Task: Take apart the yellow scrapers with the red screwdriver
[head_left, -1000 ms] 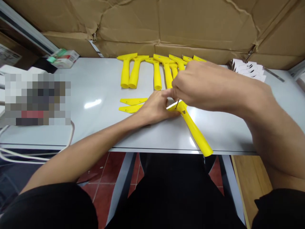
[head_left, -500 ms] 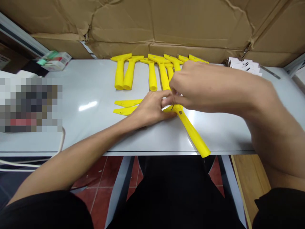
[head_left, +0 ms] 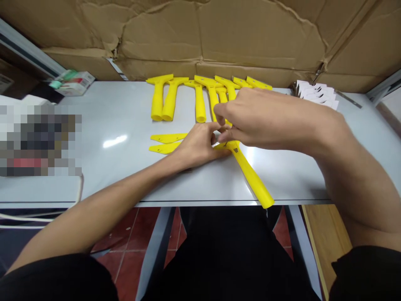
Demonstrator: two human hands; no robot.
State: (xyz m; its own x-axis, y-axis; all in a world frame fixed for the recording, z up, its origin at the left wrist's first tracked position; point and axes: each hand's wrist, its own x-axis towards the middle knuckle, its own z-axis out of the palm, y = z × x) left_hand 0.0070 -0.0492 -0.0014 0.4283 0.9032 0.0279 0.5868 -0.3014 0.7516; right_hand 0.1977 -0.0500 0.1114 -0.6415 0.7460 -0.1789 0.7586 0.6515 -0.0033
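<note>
My left hand [head_left: 202, 144] is closed around the head of a yellow T-shaped scraper [head_left: 253, 177], whose hollow handle slants down to the right over the table's front edge. Just above that head my right hand [head_left: 247, 115] is curled, thumb and index finger slightly apart. A thin dark metal bit shows below its fingertips at the scraper head; whatever the fingers hold is mostly hidden. Two flat yellow blade-shaped pieces [head_left: 166, 148] lie left of my left hand, partly covered by it. Behind both hands, several yellow T-shaped scrapers [head_left: 157, 100] stand in a row, some overlapping.
Brown cardboard [head_left: 163, 33] walls off the back of the white table [head_left: 109, 167]. Printed white cards [head_left: 318, 95] and a thin metal strip [head_left: 349, 99] lie back right. A small box [head_left: 77, 82] sits back left, with a white cable [head_left: 79, 190] at the left edge.
My right hand's thumb and index finger have moved apart a little and the hand has shifted slightly. My left hand keeps its hold on the scraper. The camera view has tilted slightly.
</note>
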